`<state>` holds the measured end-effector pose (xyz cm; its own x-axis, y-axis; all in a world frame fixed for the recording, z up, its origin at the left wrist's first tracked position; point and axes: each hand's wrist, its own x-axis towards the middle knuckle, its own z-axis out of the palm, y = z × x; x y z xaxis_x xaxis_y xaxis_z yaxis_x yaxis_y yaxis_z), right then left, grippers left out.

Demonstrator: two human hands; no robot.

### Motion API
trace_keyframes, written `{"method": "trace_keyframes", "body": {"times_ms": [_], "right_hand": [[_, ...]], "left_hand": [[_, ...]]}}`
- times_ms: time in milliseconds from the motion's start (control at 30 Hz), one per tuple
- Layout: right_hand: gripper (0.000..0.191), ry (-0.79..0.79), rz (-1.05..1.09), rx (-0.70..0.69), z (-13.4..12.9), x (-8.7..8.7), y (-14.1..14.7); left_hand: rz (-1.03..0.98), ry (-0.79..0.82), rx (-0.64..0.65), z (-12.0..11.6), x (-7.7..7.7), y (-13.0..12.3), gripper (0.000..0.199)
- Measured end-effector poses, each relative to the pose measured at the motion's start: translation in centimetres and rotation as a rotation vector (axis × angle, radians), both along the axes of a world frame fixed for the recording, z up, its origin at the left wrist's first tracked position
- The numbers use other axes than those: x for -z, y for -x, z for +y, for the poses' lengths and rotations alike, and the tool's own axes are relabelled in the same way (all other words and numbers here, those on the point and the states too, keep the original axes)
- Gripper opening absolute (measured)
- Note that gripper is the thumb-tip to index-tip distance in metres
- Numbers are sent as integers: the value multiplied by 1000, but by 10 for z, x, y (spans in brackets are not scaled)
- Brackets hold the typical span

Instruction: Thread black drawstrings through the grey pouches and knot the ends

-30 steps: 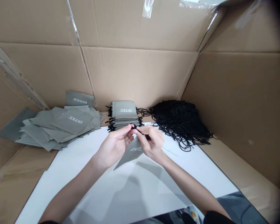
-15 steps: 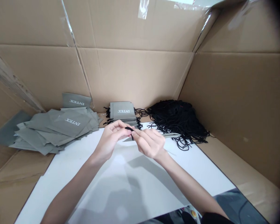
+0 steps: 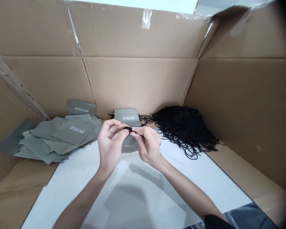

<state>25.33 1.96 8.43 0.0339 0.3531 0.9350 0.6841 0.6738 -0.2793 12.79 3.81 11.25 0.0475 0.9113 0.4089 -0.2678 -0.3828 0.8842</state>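
Black cord (image 3: 128, 128) pinched in my fingertips, gray pouch (image 3: 130, 145) just below, this one seemingly partway done.
The fingers of my left hand (image 3: 111, 144) and right hand (image 3: 150, 143) are closed on the cord, above the counter (image 3: 73, 173); I can't tell how far it is fastened. Behind, the small stack of pouches (image 3: 126, 113) has black cords at its sides, so those look done; the loose gray pile (image 3: 72, 130) shows none, and a big cord heap (image 3: 181, 124) remains.
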Motion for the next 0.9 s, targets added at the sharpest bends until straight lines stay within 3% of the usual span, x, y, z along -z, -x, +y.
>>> {"method": "trace_keyframes", "body": {"times_ms": [100,233,333,467,567,733,900], "right_hand": [[14,205,356,-245,3,-2,9],[22,445,717,-576,7,-10,12],[26,630,774,-750,8,-18,3],[20,769,682,-893,8,-24,-15],[20,837,623,-915,9,-24,-23],[23,869,582,-786,10,-24,-28],[27,977,520,-739,8,-26,-33]], "left_hand": [[-40,-64,-54,2,2,-1,29],[3,-327,-136,9,8,-1,29],[109,-521,-88,19,9,8,34],[417,-654,11,28,4,26,46],[535,-624,-40,27,2,32,55],[502,-462,-16,26,5,29,64],[503,-645,128,35,8,33,77]]}}
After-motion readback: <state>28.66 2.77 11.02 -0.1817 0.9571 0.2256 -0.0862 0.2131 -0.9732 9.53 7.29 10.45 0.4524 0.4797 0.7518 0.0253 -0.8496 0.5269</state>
